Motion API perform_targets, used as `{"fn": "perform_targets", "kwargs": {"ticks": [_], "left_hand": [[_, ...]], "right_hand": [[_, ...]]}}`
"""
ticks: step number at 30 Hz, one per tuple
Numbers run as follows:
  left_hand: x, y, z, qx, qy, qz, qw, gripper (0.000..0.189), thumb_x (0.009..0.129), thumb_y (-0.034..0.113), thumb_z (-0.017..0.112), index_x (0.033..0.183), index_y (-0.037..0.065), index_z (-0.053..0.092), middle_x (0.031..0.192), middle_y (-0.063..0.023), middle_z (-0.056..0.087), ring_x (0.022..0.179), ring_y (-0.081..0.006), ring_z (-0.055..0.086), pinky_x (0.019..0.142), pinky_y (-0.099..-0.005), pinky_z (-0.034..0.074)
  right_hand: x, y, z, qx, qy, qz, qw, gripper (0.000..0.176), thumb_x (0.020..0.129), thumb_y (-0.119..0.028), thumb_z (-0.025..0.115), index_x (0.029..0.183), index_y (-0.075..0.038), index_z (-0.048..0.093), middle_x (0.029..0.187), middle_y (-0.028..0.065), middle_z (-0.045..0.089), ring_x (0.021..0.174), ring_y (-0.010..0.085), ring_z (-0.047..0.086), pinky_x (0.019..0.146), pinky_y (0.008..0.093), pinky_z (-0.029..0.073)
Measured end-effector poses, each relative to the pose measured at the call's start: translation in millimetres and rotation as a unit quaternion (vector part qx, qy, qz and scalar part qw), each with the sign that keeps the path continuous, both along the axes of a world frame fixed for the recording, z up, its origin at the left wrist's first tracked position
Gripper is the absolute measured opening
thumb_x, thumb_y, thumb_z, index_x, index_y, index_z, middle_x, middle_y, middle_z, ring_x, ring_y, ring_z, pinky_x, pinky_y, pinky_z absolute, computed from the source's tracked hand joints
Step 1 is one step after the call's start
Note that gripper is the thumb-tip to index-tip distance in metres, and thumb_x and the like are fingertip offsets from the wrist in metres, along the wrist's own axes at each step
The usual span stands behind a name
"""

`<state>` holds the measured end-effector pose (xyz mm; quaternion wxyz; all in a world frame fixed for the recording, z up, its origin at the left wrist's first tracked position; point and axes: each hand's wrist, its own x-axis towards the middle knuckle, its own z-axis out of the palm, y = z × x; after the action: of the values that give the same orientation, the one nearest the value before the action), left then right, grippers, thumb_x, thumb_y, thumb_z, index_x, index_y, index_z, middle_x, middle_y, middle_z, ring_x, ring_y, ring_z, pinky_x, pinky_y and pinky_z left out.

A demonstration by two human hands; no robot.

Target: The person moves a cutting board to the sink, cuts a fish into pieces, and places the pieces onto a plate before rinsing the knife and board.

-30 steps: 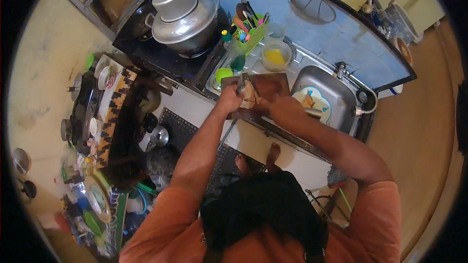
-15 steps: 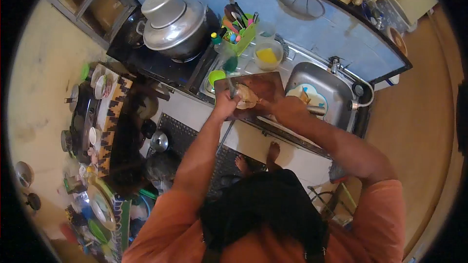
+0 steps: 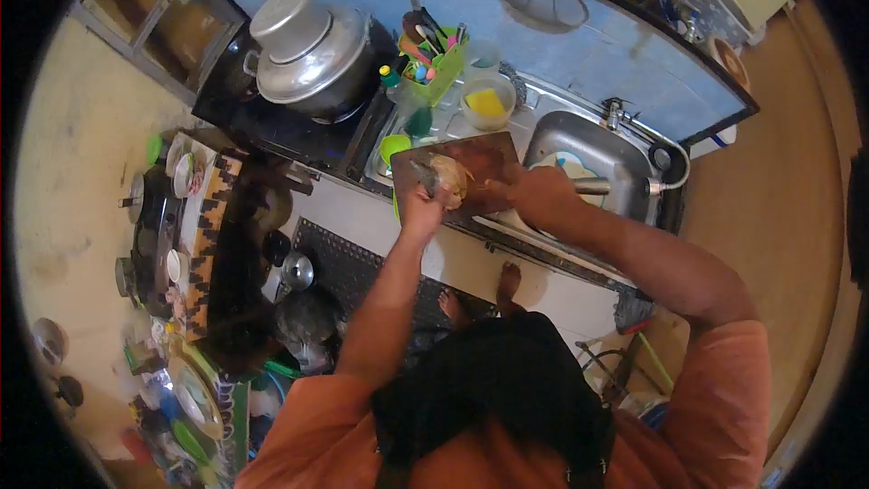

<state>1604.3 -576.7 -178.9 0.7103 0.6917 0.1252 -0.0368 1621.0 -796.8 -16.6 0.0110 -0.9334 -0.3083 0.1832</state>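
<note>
My left hand [image 3: 424, 211] is closed at the left side of the wooden cutting board [image 3: 496, 152]. A grey, blade-like knife [image 3: 420, 170], smeared by motion, sticks up from its fingers. Against these fingers, over the board, is a pale tan lump of food [image 3: 450, 183] whose kind I cannot make out. My right hand [image 3: 543, 197] is closed at the board's right edge, its index finger and thumb pointing at the lump. What it grips, if anything, is hidden. Behind it a white and blue plate [image 3: 572, 163] lies in the sink, partly covered.
The steel sink [image 3: 634, 156] with its tap [image 3: 614, 113] is at the right. A bowl with a yellow sponge [image 3: 485, 103] and a green utensil holder [image 3: 442, 81] stand behind the board. A large lidded pot [image 3: 317, 63] sits on the stove at left.
The view has shifted slightly. The knife in my left hand has moved and blurred. My right hand now hides the brown piece that showed on the plate in the sink.
</note>
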Motion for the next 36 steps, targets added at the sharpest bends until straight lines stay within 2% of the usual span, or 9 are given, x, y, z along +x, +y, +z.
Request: {"fn": "perform_targets", "kwargs": {"ticks": [5,7,11,13,15,18,20,26,36], "left_hand": [[-4,-11,-17,0.066,0.023,-0.056,0.996,0.025,0.091,0.017,0.067,0.111,0.006,0.059,0.092,-0.0031,0.065,0.064,-0.0091,0.057,0.051,-0.0249,0.046],[-8,-12,-10,-0.097,0.023,0.025,0.995,0.023,0.091,0.019,0.066,0.109,0.005,0.061,0.091,-0.0021,0.065,0.065,-0.0083,0.056,0.049,-0.0258,0.043],[-13,-3,9,-0.173,0.086,0.023,0.981,0.023,0.091,0.019,0.065,0.108,0.003,0.061,0.092,-0.0037,0.066,0.069,-0.0091,0.057,0.052,-0.0251,0.044],[-12,-21,7,0.105,0.009,-0.024,0.994,0.019,0.092,0.017,0.064,0.104,0.002,0.061,0.088,-0.0021,0.065,0.069,-0.0087,0.056,0.053,-0.0232,0.043],[-5,-24,-31,0.133,0.000,-0.075,0.988,0.016,0.092,0.014,0.064,0.102,0.002,0.058,0.087,-0.0019,0.064,0.069,-0.0079,0.054,0.054,-0.0231,0.043],[-9,-28,-17,0.011,-0.037,0.032,0.999,0.014,0.090,0.015,0.064,0.089,0.001,0.065,0.078,-0.0051,0.067,0.065,-0.0136,0.060,0.058,-0.0291,0.047],[-11,-17,21,-0.115,0.086,0.035,0.989,0.011,0.091,0.016,0.066,0.089,0.006,0.063,0.073,-0.0030,0.065,0.059,-0.0111,0.056,0.052,-0.0268,0.044],[-11,-22,25,-0.216,0.131,0.063,0.965,0.009,0.091,0.016,0.066,0.093,0.009,0.061,0.077,-0.0019,0.064,0.055,-0.0106,0.055,0.048,-0.0249,0.041],[-10,-27,21,-0.222,0.150,0.030,0.963,0.008,0.091,0.016,0.065,0.094,0.010,0.060,0.076,-0.0013,0.063,0.059,-0.0102,0.056,0.048,-0.0243,0.041]], "right_hand": [[-5,7,-23,-0.006,-0.037,0.026,0.999,0.035,0.093,-0.025,0.048,0.127,-0.023,0.056,0.106,0.0165,0.058,0.082,0.0341,0.068,0.062,0.0461,0.056],[-2,3,-19,-0.054,-0.017,0.013,0.998,0.038,0.090,-0.021,0.049,0.128,-0.026,0.056,0.107,0.0161,0.058,0.080,0.0335,0.068,0.062,0.0456,0.056],[-2,-13,7,0.001,-0.005,0.050,0.999,0.038,0.090,-0.021,0.050,0.126,-0.028,0.057,0.107,0.0160,0.057,0.080,0.0332,0.068,0.061,0.0453,0.056],[-7,-9,-2,0.012,-0.029,0.051,0.998,0.030,0.088,-0.023,0.056,0.116,-0.024,0.064,0.101,0.0158,0.060,0.086,0.0334,0.068,0.064,0.0427,0.058],[-8,3,-40,-0.013,-0.037,0.044,0.998,0.037,0.087,-0.020,0.055,0.123,-0.028,0.058,0.104,0.0147,0.057,0.081,0.0326,0.068,0.060,0.0429,0.057],[-4,-4,-22,-0.036,-0.035,0.052,0.997,0.045,0.087,-0.016,0.054,0.129,-0.033,0.052,0.107,0.0137,0.055,0.076,0.0318,0.068,0.057,0.0437,0.056],[-1,-13,-5,-0.036,-0.022,0.060,0.997,0.046,0.087,-0.016,0.053,0.129,-0.033,0.051,0.105,0.0136,0.055,0.076,0.0319,0.068,0.056,0.0443,0.056],[-3,-20,-6,-0.010,-0.065,0.077,0.995,0.042,0.089,-0.018,0.051,0.127,-0.034,0.053,0.106,0.0134,0.055,0.071,0.0309,0.068,0.053,0.0425,0.056],[-12,-32,16,-0.034,-0.077,0.093,0.992,0.044,0.090,-0.016,0.049,0.130,-0.035,0.053,0.100,0.0143,0.058,0.068,0.0299,0.068,0.053,0.0406,0.056]]}}
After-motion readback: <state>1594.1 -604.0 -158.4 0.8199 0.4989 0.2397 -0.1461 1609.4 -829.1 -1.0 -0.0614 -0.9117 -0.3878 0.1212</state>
